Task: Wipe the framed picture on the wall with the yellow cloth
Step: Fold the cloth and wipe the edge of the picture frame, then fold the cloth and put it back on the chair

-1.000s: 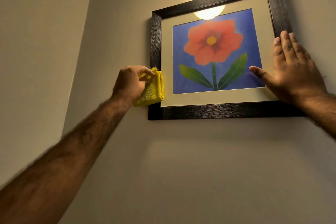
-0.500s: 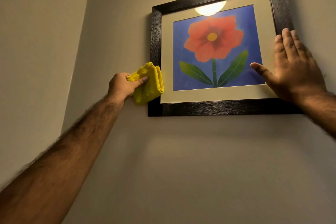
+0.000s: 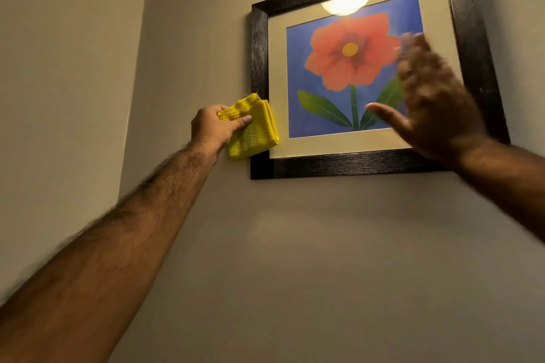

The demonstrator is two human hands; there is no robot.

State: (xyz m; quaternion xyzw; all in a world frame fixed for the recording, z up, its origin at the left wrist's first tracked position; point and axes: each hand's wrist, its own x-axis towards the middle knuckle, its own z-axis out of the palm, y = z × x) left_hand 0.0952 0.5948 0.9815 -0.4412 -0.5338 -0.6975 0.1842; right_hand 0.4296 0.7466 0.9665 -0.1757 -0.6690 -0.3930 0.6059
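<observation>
The framed picture (image 3: 259, 47) hangs on the wall at upper right: a dark wooden frame, a cream mat and a red flower on blue. My left hand (image 3: 213, 127) grips the folded yellow cloth (image 3: 253, 132), which lies over the frame's lower left side. My right hand (image 3: 433, 103) is blurred, fingers spread, in front of the picture's lower right part. It covers that part of the glass and frame, and I cannot tell whether it touches them.
A lit wall lamp glows above the frame and its reflection (image 3: 348, 3) shows in the top of the glass. A wall corner (image 3: 138, 68) runs down at left. Plain beige wall (image 3: 324, 259) lies below the picture.
My right hand has come off the frame's right side and moved left over the picture, now blurred. My left hand with the cloth has stayed at the lower left of the frame.
</observation>
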